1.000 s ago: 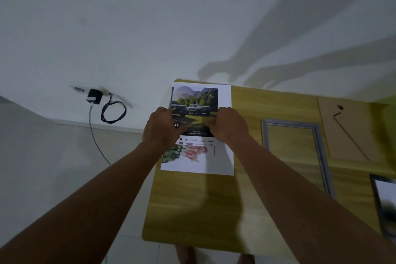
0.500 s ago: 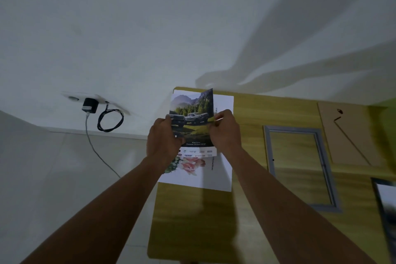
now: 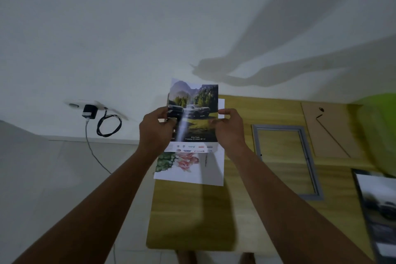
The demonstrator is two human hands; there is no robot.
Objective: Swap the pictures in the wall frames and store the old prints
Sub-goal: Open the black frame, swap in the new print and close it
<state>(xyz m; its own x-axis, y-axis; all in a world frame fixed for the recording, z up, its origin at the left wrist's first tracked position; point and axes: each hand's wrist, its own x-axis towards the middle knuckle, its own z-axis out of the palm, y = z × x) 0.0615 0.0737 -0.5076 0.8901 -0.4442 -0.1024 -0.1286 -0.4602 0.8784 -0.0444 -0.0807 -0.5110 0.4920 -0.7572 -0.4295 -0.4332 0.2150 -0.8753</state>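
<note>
A glossy print of trucks under mountains point(image 3: 194, 111) is lifted off the wooden table point(image 3: 192, 216), tilted up toward me. My left hand point(image 3: 155, 133) pinches its left edge and my right hand point(image 3: 229, 128) pinches its right edge. Under it a white sheet with a flower picture point(image 3: 188, 167) lies flat on the table. To the right lies an empty grey picture frame point(image 3: 308, 156), then a brown backing board point(image 3: 330, 130) with a wire stand. A dark-framed picture point(image 3: 379, 210) lies at the right edge, partly cut off.
The table stands against a white wall. A charger point(image 3: 89, 111) with a looped cable point(image 3: 108, 124) is plugged in at the left, above the tiled floor. Something bright green point(image 3: 377, 130) blurs at the far right. My feet show below the table's near edge.
Both hands have raised the truck print from flat on the flower sheet to a tilted position above it. The view has shifted a little.
</note>
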